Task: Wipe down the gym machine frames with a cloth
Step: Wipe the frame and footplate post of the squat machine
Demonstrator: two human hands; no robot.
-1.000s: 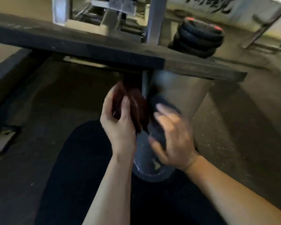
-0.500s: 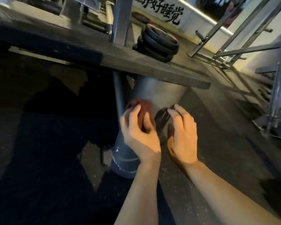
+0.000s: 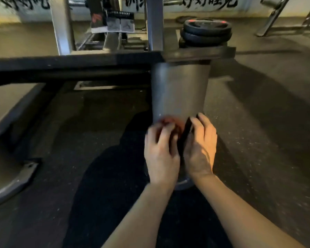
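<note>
A thick grey cylindrical machine post (image 3: 179, 90) stands under a dark flat platform (image 3: 97, 62). My left hand (image 3: 160, 149) grips a reddish-brown cloth (image 3: 174, 123) pressed against the lower part of the post. My right hand (image 3: 199, 149) holds a dark cloth (image 3: 184, 135) against the post just to the right. Both hands sit side by side, low on the post, and hide its base. The image is blurred, so the finger detail is soft.
Stacked black weight plates (image 3: 206, 32) sit behind the platform. Two grey uprights (image 3: 63, 25) (image 3: 154, 24) rise from it. A curved grey frame foot (image 3: 11, 181) lies on the rubber floor at left. More frames (image 3: 276, 15) stand at the far right.
Both hands have slid down the post with their cloths, from just under the platform to near its base. The camera has swung to face the post squarely.
</note>
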